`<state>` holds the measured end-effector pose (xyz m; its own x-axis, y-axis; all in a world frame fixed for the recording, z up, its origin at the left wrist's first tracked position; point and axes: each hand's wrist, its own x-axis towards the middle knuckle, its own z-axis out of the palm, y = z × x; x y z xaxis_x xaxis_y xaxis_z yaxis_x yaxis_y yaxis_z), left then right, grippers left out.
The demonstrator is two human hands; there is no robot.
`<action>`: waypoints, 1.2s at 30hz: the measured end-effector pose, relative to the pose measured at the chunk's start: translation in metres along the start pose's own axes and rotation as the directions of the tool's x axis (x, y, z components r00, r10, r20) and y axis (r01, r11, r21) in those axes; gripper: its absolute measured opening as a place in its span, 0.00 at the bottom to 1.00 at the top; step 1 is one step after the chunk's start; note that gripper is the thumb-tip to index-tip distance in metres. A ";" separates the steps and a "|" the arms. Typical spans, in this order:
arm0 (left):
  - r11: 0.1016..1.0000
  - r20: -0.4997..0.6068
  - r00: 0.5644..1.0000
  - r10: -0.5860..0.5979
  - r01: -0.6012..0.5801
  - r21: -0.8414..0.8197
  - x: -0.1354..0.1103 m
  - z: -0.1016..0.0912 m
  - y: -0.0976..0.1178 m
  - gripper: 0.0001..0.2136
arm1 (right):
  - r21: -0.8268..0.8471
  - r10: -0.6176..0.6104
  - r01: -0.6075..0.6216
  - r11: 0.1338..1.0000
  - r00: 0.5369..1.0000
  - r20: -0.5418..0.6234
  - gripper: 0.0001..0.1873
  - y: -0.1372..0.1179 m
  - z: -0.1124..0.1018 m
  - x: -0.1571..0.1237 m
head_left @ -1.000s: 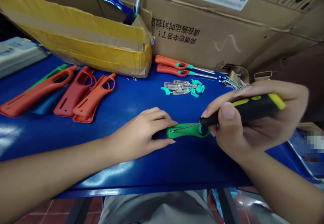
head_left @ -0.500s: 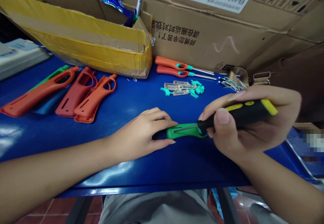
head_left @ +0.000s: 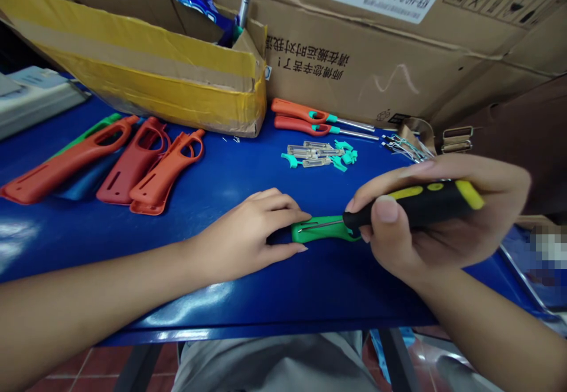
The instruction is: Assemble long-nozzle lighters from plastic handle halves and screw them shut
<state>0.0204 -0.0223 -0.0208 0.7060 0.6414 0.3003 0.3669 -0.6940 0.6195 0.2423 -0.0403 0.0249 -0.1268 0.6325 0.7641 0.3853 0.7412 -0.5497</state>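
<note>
My left hand (head_left: 248, 235) rests on the table and grips the near end of a green plastic lighter body (head_left: 321, 229), which lies flat. My right hand (head_left: 425, 226) is closed around a black-and-yellow screwdriver (head_left: 420, 203). The screwdriver's thin steel shaft lies along the top of the green body, with its tip near my left fingers. My right fingers hide the far end of the green body.
Orange and red lighter shells (head_left: 101, 162) lie at the left of the blue table (head_left: 221, 286). Further back are two orange lighters (head_left: 319, 120), teal and metal small parts (head_left: 319, 154) and bent wires (head_left: 407, 149). Cardboard boxes (head_left: 376, 43) stand behind.
The screwdriver handle and my right hand have shifted slightly down and to the left. My left hand and the green lighter body stay in place.
</note>
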 end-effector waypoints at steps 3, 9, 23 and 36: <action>1.000 -0.001 1.000 0.004 -0.004 0.005 0.000 0.000 0.000 0.15 | -0.051 0.025 -0.026 0.998 1.000 -0.017 0.16 0.000 0.001 -0.002; 1.000 0.002 1.000 0.011 -0.011 0.002 0.000 0.000 0.000 0.16 | -0.016 0.023 -0.024 1.000 0.999 -0.032 0.17 0.001 0.001 -0.003; 1.000 0.002 1.000 0.011 -0.011 0.002 0.000 0.000 0.000 0.16 | -0.024 -0.011 0.011 1.000 1.000 0.002 0.17 0.003 0.000 0.000; 1.000 0.012 1.000 0.008 -0.008 -0.006 0.000 0.001 0.000 0.16 | 0.047 -0.193 0.193 0.980 0.981 -0.010 0.23 0.009 0.005 0.005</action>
<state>0.0206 -0.0226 -0.0219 0.7163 0.6315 0.2969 0.3576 -0.6975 0.6211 0.2409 -0.0296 0.0221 -0.1899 0.4757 0.8589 0.3099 0.8591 -0.4073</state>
